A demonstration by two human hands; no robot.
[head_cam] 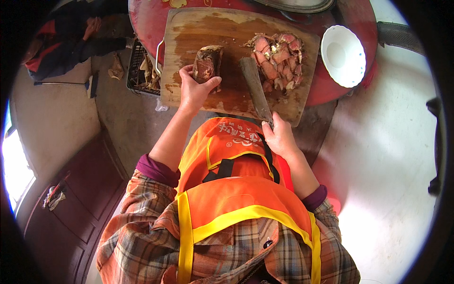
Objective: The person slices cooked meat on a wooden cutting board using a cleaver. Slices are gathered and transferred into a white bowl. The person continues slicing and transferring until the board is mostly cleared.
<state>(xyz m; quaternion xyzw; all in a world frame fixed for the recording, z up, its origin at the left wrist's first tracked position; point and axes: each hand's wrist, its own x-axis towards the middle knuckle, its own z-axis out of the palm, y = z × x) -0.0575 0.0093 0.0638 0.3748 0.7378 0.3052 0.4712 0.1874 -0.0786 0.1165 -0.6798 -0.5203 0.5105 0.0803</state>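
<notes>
My left hand [197,86] grips a dark-crusted block of meat [206,65] on the left half of a wooden cutting board [227,26]. The block's reddish cut face shows above my fingers. In my right hand [279,136], near the board's front edge, is the handle of a cleaver [256,87]. Its broad blade lies over the board and points away from me. The blade's tip end is beside a heap of sliced pink meat [282,62], which covers the board's right part. Wet stains darken much of the wood.
A white bowl [342,56] with a scalloped rim stands right of the board on the red round table [149,17]. A metal tray [301,4] sits at the far edge. Left and lower is a black plastic crate [134,65] with scraps. Another person [67,46] is at the upper left.
</notes>
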